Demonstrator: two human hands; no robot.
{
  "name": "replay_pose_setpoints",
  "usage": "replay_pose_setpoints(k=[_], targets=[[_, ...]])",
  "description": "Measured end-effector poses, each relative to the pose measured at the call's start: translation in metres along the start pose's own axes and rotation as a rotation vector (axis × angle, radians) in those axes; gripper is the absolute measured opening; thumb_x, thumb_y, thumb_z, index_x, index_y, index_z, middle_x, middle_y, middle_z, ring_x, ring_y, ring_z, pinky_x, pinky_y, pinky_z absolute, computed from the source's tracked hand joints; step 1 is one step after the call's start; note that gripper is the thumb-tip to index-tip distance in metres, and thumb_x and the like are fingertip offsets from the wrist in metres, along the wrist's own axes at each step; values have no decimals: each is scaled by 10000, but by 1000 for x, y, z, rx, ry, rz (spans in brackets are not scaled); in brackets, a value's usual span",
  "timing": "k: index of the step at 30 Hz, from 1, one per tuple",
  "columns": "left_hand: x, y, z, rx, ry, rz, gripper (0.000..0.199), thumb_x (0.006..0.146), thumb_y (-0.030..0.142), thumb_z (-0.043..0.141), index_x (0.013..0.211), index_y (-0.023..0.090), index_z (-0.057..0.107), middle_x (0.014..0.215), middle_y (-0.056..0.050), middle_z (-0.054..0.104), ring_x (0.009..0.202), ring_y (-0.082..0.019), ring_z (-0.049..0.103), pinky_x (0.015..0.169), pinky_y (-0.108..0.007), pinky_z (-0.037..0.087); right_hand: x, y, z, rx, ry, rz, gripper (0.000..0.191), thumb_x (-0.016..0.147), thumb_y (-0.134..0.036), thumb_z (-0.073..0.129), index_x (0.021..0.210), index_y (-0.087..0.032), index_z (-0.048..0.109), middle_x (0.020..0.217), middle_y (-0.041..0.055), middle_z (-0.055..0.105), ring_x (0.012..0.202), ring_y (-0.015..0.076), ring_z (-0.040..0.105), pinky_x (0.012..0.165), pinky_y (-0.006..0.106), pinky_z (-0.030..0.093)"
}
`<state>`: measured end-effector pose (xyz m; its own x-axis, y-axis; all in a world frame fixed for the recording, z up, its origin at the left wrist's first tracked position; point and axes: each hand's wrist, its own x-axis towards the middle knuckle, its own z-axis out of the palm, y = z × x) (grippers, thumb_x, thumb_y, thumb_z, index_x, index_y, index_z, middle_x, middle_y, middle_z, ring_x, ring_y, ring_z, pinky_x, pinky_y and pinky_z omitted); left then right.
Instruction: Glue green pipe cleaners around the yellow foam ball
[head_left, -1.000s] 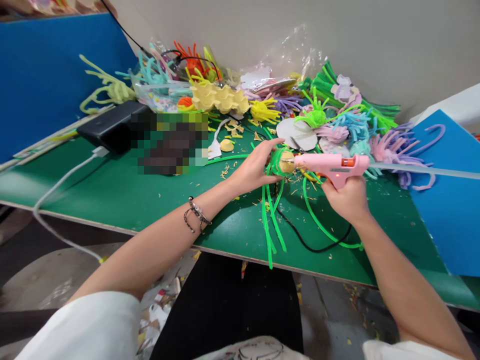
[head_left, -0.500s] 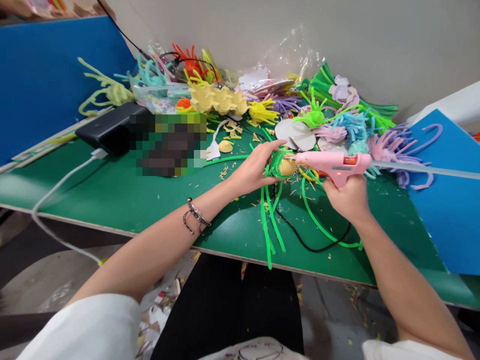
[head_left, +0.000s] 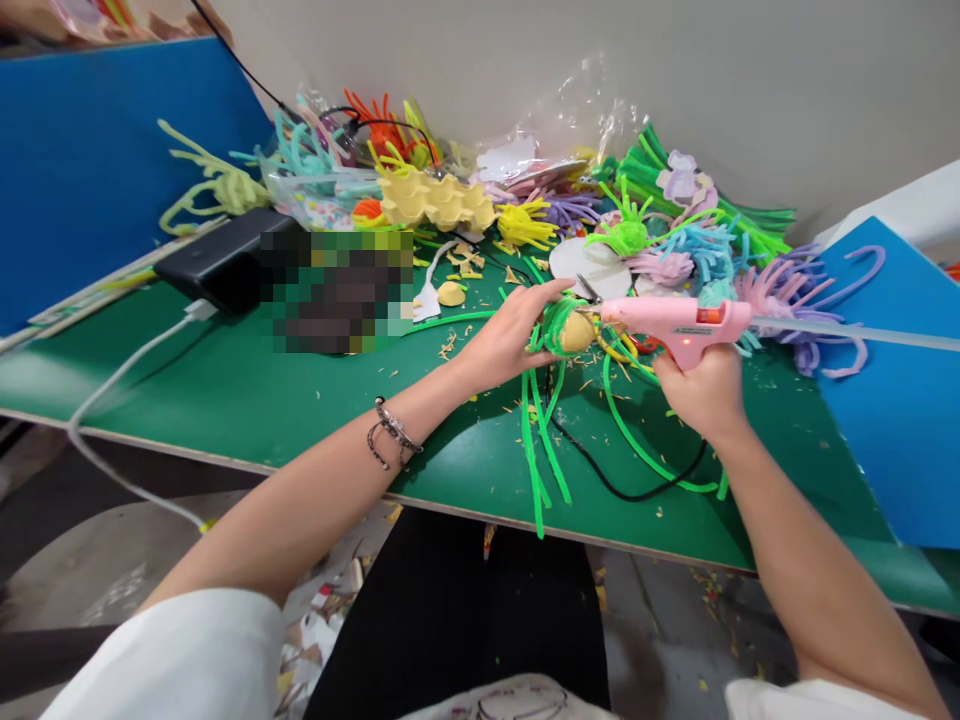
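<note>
A person seated at a green tabletop [head_left: 247,390] works with both bare hands. The left hand [head_left: 510,335] is closed in a grip around a small tan ball wrapped in bright green pipe cleaner [head_left: 566,328], thumb on top and fingers curled behind it, holding it just above the tabletop. The right hand [head_left: 701,385] is closed in a grip on the handle of a pink plastic hot-glue gun [head_left: 675,320], a clear glue stick [head_left: 855,335] jutting from its back end. The gun's nozzle points toward the left grip and sits at the ball's exposed tan side — whether it quite touches cannot be told. Loose bright green pipe-cleaner strands [head_left: 541,450] hang from the ball below the left grip and trail toward the near edge of the tabletop. A black cord [head_left: 622,490] loops on the tabletop beneath the right grip.

Beyond both grips, against the wall, lies a heap of craft material — a yellow egg carton piece [head_left: 435,200], pink, blue, purple and green pipe-cleaner shapes [head_left: 705,250] and a white card disc [head_left: 585,265]. Far out past the left grip rests a black rectangular power bank [head_left: 217,258] with a white cable [head_left: 135,360].
</note>
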<state>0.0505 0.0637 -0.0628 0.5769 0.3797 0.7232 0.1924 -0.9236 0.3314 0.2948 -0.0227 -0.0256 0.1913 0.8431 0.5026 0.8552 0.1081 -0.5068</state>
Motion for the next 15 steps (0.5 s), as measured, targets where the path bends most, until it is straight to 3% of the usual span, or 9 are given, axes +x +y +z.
replay_pose_setpoints(k=[5,9,15], targets=[[-1,0,0,2,5,-5,734,858,253,713,1455,185,293,1349,-162,551,1165,-251,571,970,-374,502,2,4,-2,-14,15,-19,181,635,-254,574,608,-257,395,563,17,486,558,206,536,606,384,515],[-2,-4,0,-2,17,-50,732,848,316,726,1442,199,313,1291,-143,578,1053,-225,591,864,-328,520,5,10,-3,-28,76,-47,199,634,-262,593,596,-256,397,586,34,522,608,222,580,659,397,535],[-2,-5,-1,8,38,-61,794,838,304,726,1478,214,264,1312,-136,579,1032,-213,572,888,-332,506,5,8,-2,-9,134,29,271,622,-375,665,545,-260,432,537,40,561,513,203,554,548,374,524]])
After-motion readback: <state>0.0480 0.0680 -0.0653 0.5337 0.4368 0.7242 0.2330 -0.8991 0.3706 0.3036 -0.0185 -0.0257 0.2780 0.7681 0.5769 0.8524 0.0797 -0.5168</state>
